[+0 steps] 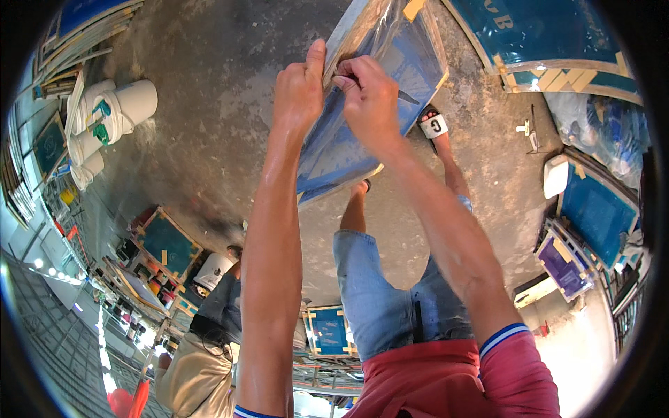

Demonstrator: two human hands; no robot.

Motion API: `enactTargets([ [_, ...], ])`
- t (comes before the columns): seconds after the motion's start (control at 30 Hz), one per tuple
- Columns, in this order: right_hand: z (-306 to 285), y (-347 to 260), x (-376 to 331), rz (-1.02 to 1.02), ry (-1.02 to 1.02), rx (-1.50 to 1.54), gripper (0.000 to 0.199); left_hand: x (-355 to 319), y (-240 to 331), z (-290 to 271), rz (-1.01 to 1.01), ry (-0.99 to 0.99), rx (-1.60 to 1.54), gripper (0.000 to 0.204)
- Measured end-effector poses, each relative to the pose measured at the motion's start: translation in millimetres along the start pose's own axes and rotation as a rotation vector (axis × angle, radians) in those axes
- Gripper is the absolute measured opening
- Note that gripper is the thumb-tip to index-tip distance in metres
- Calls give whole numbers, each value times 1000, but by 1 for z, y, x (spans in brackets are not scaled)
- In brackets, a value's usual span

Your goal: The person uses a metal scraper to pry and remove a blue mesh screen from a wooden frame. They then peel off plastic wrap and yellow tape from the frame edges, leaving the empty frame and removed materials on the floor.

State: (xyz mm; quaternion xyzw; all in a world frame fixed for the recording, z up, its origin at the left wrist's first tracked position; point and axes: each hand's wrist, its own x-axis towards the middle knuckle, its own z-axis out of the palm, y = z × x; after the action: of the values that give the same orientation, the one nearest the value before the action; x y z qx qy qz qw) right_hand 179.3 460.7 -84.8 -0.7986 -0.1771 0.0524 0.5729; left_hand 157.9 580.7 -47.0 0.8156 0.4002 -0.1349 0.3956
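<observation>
A screen-printing frame (348, 150) with blue mesh and pale edges is held up, tilted, in front of my legs. My left hand (300, 94) is closed on its left edge, the thumb pointing up along it. Clear plastic film (385, 35), wrinkled and shiny, lies over the upper part of the frame. My right hand (369, 101) is closed in a pinch at the film beside that same edge, close to my left hand. A dark narrow shape (409, 98) shows just right of my right hand; I cannot tell what it is.
White buckets (136, 101) stand on the concrete floor at left. Large blue-green framed screens (557, 42) lean at upper right, with clear plastic bags (592, 129) below them. More framed screens (598, 205) stand at right. Another person (198, 366) is at lower left.
</observation>
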Motion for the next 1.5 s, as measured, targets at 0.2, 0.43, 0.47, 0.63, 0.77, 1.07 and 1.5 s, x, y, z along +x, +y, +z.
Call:
enactTargets([
  [0.2,-24,-17,18,132,-382,-283,14,-1,-13,1,29,12,-146,81],
  [0.43,-31,-19,30,-9,-504,-354,20,1,-11,3,27,-16,-106,82],
  [0.47,-33,-12,34,-25,-541,-325,19,0,-11,6,44,-1,-104,82],
  [0.63,-41,-1,40,-128,-615,-155,15,-6,-3,3,30,2,-55,82],
  [0.77,-37,2,32,-123,-567,-113,14,-4,-5,6,86,57,-16,82],
  [1.07,-27,2,21,-108,-436,-42,11,3,-10,9,102,103,10,80],
  [1.5,-2,-15,8,246,-119,53,23,3,-13,1,35,81,-54,81],
])
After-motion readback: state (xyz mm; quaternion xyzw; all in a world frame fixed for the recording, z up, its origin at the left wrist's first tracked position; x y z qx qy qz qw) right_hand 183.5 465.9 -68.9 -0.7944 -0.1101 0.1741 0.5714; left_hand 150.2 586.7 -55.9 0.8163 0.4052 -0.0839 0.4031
